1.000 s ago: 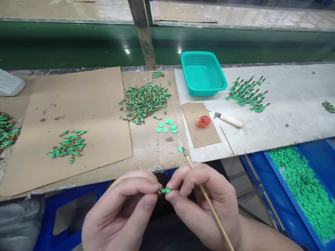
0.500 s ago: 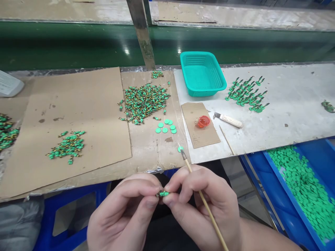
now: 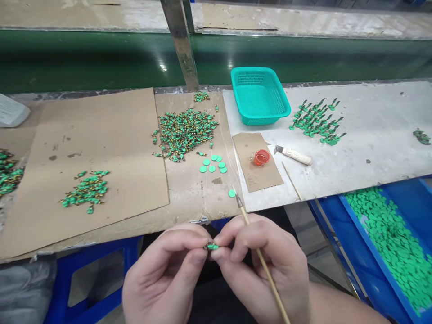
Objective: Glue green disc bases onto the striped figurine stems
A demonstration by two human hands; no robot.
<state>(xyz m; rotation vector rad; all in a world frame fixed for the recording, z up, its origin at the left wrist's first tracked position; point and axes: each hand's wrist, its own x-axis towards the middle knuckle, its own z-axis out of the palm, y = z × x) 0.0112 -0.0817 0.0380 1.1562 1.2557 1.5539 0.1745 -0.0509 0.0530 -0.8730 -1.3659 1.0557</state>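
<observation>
Between both hands, in front of the table edge, is a small green and dark painted figurine. My left hand pinches its left end between thumb and forefinger. The thumb and forefinger of my right hand grip its right end. A thin paintbrush with a wooden handle also rests in my right hand, its tip pointing up and away. Beyond the brush tip lies a single green disc. Several more green discs lie farther back, beside a large pile of similar figurines.
A teal basket stands at the back. Before it, a small red cup of liquid sits on cardboard, near a white-handled scraper and a thin stick. Figurines on discs stand right. A blue bin holds green discs.
My left hand has shifted slightly to the right, and the figurine has risen a little. Both hands keep their grip on it. The brush has barely moved.
</observation>
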